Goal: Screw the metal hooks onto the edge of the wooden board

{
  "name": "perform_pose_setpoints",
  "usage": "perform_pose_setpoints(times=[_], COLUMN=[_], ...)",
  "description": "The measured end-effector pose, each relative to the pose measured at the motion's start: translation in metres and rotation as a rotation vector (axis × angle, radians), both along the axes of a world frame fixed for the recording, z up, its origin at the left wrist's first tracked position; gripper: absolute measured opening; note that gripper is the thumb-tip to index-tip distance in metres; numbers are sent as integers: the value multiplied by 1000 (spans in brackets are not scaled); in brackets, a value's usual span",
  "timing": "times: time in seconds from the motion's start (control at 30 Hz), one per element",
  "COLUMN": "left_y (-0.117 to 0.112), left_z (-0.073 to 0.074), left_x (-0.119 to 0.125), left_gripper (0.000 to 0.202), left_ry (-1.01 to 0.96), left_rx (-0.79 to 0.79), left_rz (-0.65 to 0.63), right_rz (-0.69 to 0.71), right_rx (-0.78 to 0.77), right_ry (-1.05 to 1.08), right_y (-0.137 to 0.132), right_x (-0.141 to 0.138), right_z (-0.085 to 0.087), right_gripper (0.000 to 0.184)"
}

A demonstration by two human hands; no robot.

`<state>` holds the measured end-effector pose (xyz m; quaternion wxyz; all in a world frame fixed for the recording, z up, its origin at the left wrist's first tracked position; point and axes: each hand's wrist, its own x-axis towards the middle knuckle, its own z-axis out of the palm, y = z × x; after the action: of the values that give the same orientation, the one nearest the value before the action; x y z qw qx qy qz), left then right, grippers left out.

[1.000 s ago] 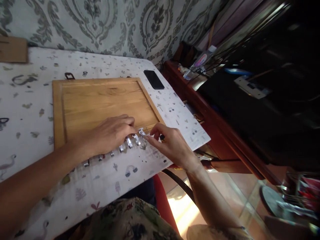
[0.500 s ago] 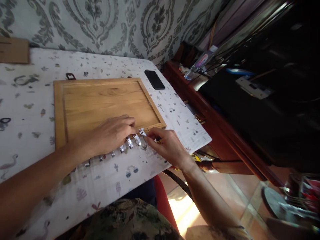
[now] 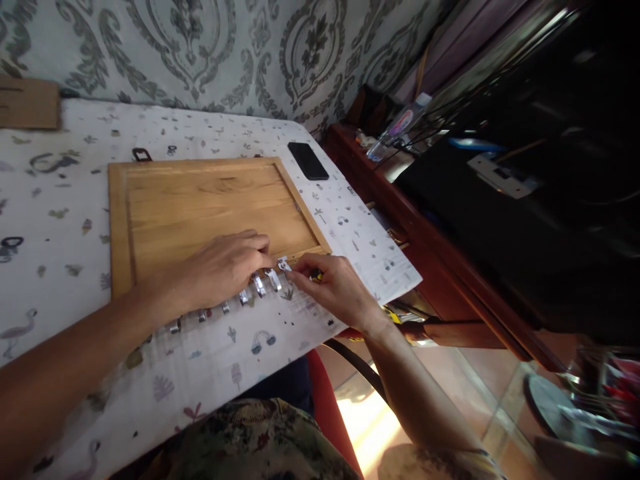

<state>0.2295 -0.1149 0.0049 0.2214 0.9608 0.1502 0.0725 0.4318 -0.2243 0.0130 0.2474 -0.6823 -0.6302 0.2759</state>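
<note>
A framed wooden board [image 3: 215, 207] lies flat on the table, with a row of silver metal hooks [image 3: 259, 285] along its near edge. My right hand [image 3: 333, 283] pinches the rightmost metal hook [image 3: 283, 264] between thumb and forefinger, close to the board's right near corner. Across the near edge rests my left hand [image 3: 233, 263], its fingers bent and closed just left of that hook. Whatever its fingertips grip, if anything, is hidden. My left hand and forearm cover part of the board's near side and of the hook row.
A black phone [image 3: 308, 161] lies beyond the board's far right corner. Cardboard [image 3: 30, 103] sits at the far left of the patterned tablecloth [image 3: 75, 220]. To the right stands a dark red wooden cabinet [image 3: 440, 260], with a plastic bottle [image 3: 400, 127] on it.
Both hands keep nearly the same position at the rightmost hook. The whole view has shifted very slightly.
</note>
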Motion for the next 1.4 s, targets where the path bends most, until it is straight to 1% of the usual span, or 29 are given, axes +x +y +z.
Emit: perform_pose_setpoints(times=[0.03,0.1,0.2,0.27,0.37,0.43,0.53,0.67,0.77,0.93,1.2,1.4], left_y=[0,-1,-1,0,0,1,1,1,1,1,1,2], left_z=[0,0,-1,-2,-4,-4,-4,-4,-5,-7,-4,-5], left_x=[0,0,-1,-1,-2,-2,-1,0,-1,-1,-1,0], left_gripper=[26,28,29,28,29,29,30,29,28,26,27,27], left_ry=[0,-7,-13,-17,-22,-24,-15,14,-8,-32,3,15], left_rx=[3,6,8,8,1,3,-4,-16,-12,-8,-22,-20], left_rz=[3,13,13,4,-4,-6,1,20,21,16,24,22], right_rz=[-12,-79,-231,-295,-292,-260,-208,-197,-211,-187,-186,-113], right_rx=[45,176,426,567,662,702,707,651,621,607,618,649], right_ry=[39,149,412,598,797,883,913,848,849,829,944,1044], right_y=[1,2,7,12,22,29,37,43,45,47,48,47], right_x=[2,5,7,4,-4,-11,-21,-31,-34,-34,-34,-38], right_z=[1,7,20,30,40,42,40,36,33,30,29,27], right_gripper=[22,29,43,54,62,64,65,67,69,70,70,70])
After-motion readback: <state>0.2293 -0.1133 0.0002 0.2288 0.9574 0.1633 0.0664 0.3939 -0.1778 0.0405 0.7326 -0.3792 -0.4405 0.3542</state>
